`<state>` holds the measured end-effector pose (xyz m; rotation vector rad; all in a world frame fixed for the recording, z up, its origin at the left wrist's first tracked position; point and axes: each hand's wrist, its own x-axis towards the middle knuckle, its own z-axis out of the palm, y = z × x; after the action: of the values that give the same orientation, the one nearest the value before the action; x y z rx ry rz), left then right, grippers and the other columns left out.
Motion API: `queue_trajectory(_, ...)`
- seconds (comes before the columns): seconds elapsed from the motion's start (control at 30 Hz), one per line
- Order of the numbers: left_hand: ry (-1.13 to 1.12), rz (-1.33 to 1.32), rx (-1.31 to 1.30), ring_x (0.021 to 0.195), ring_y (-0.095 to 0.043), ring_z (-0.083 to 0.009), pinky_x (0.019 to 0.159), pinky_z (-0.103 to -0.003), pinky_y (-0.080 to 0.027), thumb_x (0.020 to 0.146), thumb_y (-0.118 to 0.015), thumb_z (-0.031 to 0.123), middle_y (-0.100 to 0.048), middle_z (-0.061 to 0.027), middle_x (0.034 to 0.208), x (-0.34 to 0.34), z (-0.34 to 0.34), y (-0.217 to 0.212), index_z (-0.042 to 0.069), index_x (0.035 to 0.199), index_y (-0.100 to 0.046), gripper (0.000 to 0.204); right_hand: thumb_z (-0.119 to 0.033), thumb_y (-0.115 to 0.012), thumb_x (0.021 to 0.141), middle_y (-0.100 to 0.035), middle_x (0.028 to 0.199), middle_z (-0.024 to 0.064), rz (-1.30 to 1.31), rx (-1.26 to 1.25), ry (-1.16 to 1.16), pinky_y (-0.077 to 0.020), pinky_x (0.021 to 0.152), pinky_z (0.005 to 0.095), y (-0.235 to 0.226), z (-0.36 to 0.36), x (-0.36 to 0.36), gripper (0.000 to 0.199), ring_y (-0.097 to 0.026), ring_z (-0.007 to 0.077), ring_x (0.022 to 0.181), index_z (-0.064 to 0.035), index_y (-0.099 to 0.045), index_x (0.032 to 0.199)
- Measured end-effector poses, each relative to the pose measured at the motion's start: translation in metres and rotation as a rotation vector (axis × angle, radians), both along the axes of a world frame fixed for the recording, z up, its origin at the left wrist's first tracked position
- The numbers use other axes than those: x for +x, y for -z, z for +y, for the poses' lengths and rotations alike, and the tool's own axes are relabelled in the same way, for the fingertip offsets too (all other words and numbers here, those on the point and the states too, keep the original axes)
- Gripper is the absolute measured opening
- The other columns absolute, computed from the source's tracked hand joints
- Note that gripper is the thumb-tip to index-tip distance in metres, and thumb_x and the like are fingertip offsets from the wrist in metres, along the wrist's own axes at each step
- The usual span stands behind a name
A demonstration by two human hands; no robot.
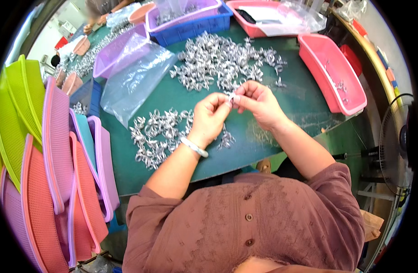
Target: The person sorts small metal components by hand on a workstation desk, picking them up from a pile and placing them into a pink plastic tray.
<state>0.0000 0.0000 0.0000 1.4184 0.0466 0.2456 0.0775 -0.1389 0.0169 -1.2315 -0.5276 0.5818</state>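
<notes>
My left hand (209,116) and my right hand (260,103) meet over the green table, fingertips pinched together on a small silvery metal ring piece (231,97). Fingers cover most of it, so its exact shape is hard to make out. Just beyond my hands spreads a large pile of similar silver metal pieces (218,59). A smaller heap of them (154,136) lies left of my left wrist, partly behind that forearm. Between my forearms, a few loose pieces (226,139) rest near the table's front edge.
A pink tray (309,59) with a few pieces inside stands at the right. A clear plastic bag (131,86) lies on the left, by a purple basket (99,59). Stacked coloured baskets (58,150) flank the table; a fan (397,145) stands far right. Another person (102,7) sits at the far left.
</notes>
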Motion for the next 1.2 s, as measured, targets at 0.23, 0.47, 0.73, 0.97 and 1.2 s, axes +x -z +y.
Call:
queue_trajectory(0.23, -0.114, 0.008, 0.163, 0.063, -0.046, -0.0017, 0.057, -0.016, -0.039, 0.084, -0.054, 0.008, -0.053, 0.0042, 0.073, 0.002, -0.002, -0.005, 0.0, 0.095, -0.056, 0.014, -0.006, -0.06, 0.077, -0.057, 0.071, 0.0046, -0.049, -0.247, 0.008, -0.046, 0.052, 0.0228, -0.026, 0.035, 0.077, 0.01, -0.055, 0.011, 0.059, -0.0019, -0.052, 0.083)
queue_trajectory(0.47, -0.144, -0.088, 0.404, 0.06, -0.047, -0.0032, 0.055, -0.018, -0.041, 0.081, -0.058, 0.008, -0.054, 0.002, 0.069, -0.002, -0.002, -0.005, 0.001, 0.089, -0.06, 0.011, -0.006, -0.061, 0.075, -0.057, 0.087, 0.0128, -0.121, -0.043, 0.18, -0.0512, 0.063, 0.0278, -0.094, 0.119, 0.205, 0.023, -0.058, 0.0193, 0.07, 0.0027, -0.053, 0.095)
queue_trajectory(0.73, -0.163, -0.055, 0.435, 0.059, -0.047, -0.0033, 0.054, -0.018, -0.04, 0.081, -0.057, 0.008, -0.055, 0.0014, 0.069, -0.002, 0.0, -0.003, 0.001, 0.089, -0.06, 0.011, -0.018, -0.064, 0.075, -0.06, 0.079, 0.0051, -0.651, -0.447, 0.125, -0.0468, 0.063, 0.0239, -0.082, 0.097, 0.196, 0.028, -0.056, 0.0111, 0.07, -0.0015, -0.059, 0.097)
queue_trajectory(0.97, -0.172, -0.097, 0.394, 0.059, -0.047, -0.003, 0.053, -0.018, -0.04, 0.081, -0.056, 0.006, -0.055, 0.0018, 0.069, -0.002, -0.003, -0.006, 0.001, 0.087, -0.061, 0.01, -0.017, -0.058, 0.071, -0.062, 0.074, 0.014, -1.132, -0.821, -0.205, -0.047, 0.067, 0.0365, -0.028, 0.016, 0.112, 0.019, -0.06, 0.029, 0.071, -0.0029, -0.062, 0.083)
queue_trajectory(1.2, -0.173, -0.086, 0.383, 0.058, -0.045, -0.0017, 0.052, -0.017, -0.038, 0.081, -0.056, 0.006, -0.053, 0.0041, 0.067, 0.0, 0.0, -0.004, 0.001, 0.088, -0.06, 0.009, -0.014, -0.055, 0.071, -0.06, 0.073, 0.0137, -1.359, -0.894, 0.016, -0.0465, 0.067, 0.0392, -0.001, 0.001, 0.087, 0.012, -0.058, 0.0313, 0.073, -0.0025, -0.059, 0.073)
